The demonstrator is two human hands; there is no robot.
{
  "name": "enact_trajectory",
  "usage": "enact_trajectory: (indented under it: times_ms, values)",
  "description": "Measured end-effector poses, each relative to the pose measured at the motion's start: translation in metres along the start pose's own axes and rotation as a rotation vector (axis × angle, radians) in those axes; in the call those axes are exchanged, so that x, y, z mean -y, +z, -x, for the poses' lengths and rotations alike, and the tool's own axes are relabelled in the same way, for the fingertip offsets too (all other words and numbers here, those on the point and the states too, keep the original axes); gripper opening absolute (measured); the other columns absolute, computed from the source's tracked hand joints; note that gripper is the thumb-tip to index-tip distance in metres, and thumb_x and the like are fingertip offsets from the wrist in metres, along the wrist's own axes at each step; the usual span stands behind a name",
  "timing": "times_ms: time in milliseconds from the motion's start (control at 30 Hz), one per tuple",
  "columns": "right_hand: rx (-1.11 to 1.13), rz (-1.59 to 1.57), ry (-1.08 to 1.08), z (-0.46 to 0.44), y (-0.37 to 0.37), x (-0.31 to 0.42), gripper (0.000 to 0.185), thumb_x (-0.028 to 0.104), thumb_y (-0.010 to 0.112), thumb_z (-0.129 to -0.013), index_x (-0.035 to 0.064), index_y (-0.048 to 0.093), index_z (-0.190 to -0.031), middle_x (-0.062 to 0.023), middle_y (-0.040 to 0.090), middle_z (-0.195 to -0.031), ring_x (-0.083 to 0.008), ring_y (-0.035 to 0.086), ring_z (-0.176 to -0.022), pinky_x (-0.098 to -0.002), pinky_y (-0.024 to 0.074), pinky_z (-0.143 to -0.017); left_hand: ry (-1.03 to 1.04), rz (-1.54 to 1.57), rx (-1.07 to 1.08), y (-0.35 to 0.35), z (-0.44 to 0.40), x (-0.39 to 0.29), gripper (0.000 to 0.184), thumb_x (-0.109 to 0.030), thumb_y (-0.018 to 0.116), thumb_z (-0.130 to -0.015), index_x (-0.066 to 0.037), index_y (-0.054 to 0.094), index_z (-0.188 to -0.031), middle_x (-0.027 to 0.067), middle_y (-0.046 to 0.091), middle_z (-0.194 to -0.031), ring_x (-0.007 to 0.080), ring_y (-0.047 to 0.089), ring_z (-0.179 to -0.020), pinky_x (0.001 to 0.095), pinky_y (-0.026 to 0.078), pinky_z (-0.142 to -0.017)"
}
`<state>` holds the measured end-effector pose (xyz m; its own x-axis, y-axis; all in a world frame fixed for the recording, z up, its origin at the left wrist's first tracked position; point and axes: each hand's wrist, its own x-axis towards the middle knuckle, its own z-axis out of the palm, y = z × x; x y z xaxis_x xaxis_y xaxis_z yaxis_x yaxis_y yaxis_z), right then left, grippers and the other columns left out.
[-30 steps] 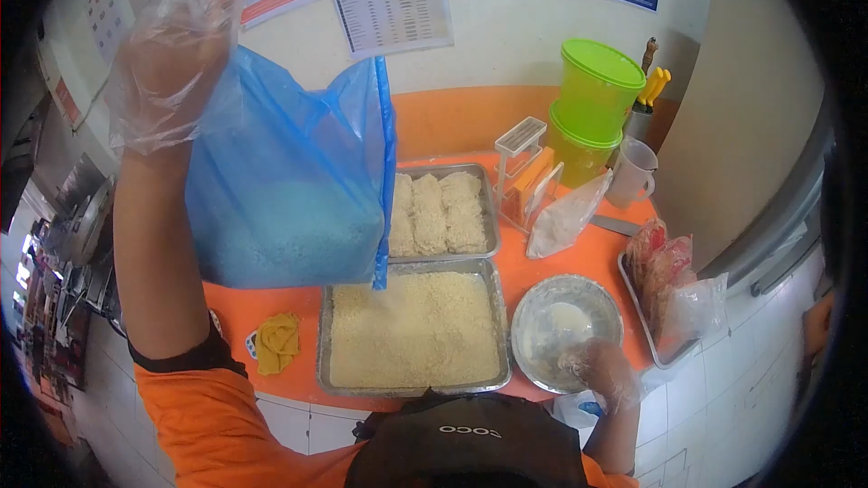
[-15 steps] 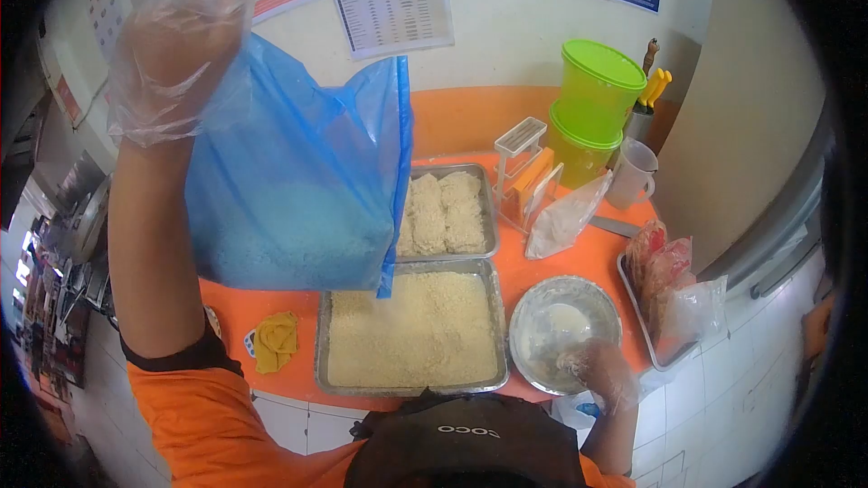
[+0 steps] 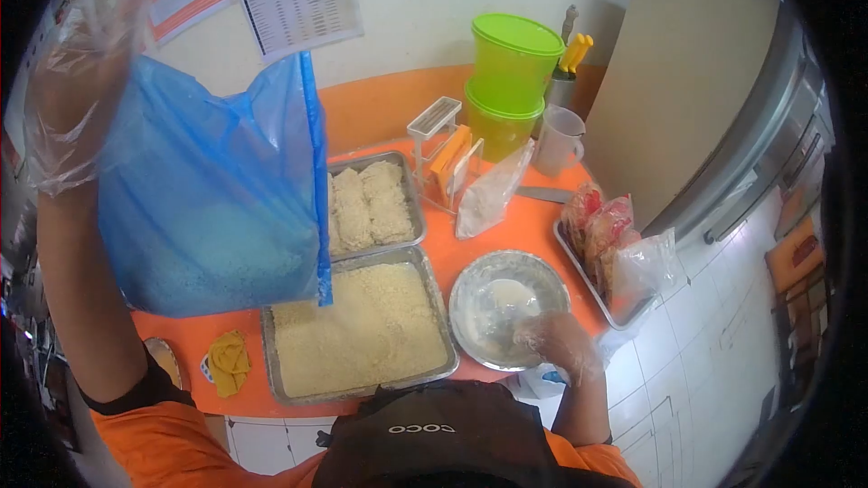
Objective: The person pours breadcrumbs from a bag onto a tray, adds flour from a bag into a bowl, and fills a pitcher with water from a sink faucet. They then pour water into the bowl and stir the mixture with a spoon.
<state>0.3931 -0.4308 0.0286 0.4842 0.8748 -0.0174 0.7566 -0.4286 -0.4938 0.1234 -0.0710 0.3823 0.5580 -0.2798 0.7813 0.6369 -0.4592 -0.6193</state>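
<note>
Blue bag hangs from left hand; right hand overlaps bowl; I cannot tell how open either's fingers are.

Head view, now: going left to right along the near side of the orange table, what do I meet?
Yellow cloth, tray of pale crumbs, round metal bowl, tray of plastic-bagged items.

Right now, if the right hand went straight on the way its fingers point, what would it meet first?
The right hand would probably meet the white contents in the metal bowl, or the bowl's inner wall; depth is unclear from this one view.
</note>
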Motion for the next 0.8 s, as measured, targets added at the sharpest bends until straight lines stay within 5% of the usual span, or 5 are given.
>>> enact_trajectory:
  times_ms: [333, 500, 600, 733, 800]
  values:
    - [0.033, 0.015, 0.001, -0.008, 0.004, 0.002, 0.029, 0.029, 0.055, -0.077, 0.0038, 0.062, -0.090, -0.0185, 0.060, -0.085, -0.0309, 0.057, -0.078, -0.0373, 0.0442, -0.068, -0.215, 0.094, 0.114, 0.002, 0.003, 0.007, 0.023, -0.023, 0.057, -0.081, -0.003, 0.061, -0.090, 0.0159, 0.062, -0.082, 0.0279, 0.060, -0.071, 0.0318, 0.047, -0.058]
    - [0.273, 0.211, -0.075, -0.023, 0.000, 0.003, 0.035, 0.028, 0.049, -0.080, 0.0110, 0.053, -0.111, -0.0160, 0.051, -0.112, -0.0298, 0.049, -0.102, -0.0383, 0.0375, -0.089, 0.017, -0.013, 0.119, 0.033, 0.033, 0.042, 0.032, -0.021, 0.052, -0.084, -0.005, 0.052, -0.112, 0.0130, 0.052, -0.113, 0.0231, 0.051, -0.102, 0.0299, 0.042, -0.083]
    - [-0.019, 0.283, -0.056, -0.032, 0.014, 0.001, 0.039, 0.029, 0.045, -0.081, 0.0126, 0.049, -0.116, -0.0146, 0.049, -0.116, -0.0279, 0.045, -0.109, -0.0380, 0.0331, -0.094, 0.157, -0.288, 0.253, 0.048, 0.052, 0.049, 0.035, -0.018, 0.047, -0.087, -0.004, 0.047, -0.119, 0.0137, 0.045, -0.124, 0.0239, 0.045, -0.112, 0.0311, 0.038, -0.091]
    - [0.514, 0.525, -0.246, -0.042, 0.021, -0.008, 0.045, 0.034, 0.042, -0.082, 0.0108, 0.045, -0.120, -0.0124, 0.046, -0.121, -0.0259, 0.042, -0.114, -0.0408, 0.0296, -0.097, -0.393, 0.166, 0.342, 0.059, 0.057, 0.030, 0.036, -0.011, 0.042, -0.088, -0.002, 0.042, -0.123, 0.0143, 0.041, -0.127, 0.0263, 0.042, -0.114, 0.0349, 0.034, -0.094]
    - [0.521, 0.674, -0.253, -0.053, 0.038, -0.030, 0.047, 0.038, 0.041, -0.082, 0.0110, 0.045, -0.120, -0.0114, 0.046, -0.122, -0.0247, 0.042, -0.113, -0.0417, 0.0291, -0.097, -0.288, 0.146, 0.457, 0.052, 0.058, 0.029, 0.036, -0.009, 0.042, -0.088, -0.002, 0.042, -0.123, 0.0149, 0.043, -0.126, 0.0285, 0.043, -0.111, 0.0365, 0.033, -0.094]
